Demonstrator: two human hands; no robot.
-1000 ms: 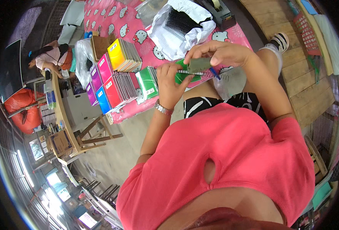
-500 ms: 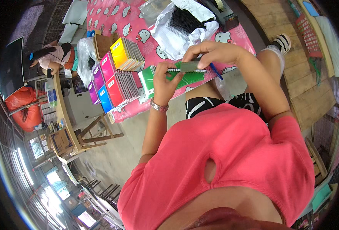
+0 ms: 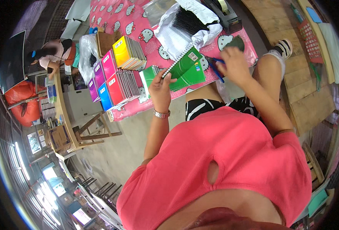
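Right hand (image 3: 234, 66) moved, perhaps touching blue tool (image 3: 214, 71)

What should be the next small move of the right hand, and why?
Probably the right hand should close firmly on the blue-handled tool: it is right at the handles, though its grip is unclear, and the left hand holds the green spiral notebook near one end of its coil, which should help steady it.

A small white rectangular label (image 3: 193, 56) sits at one o'clock on the green wire-bound paper notebook (image 3: 185, 72). Its print is too small to read.
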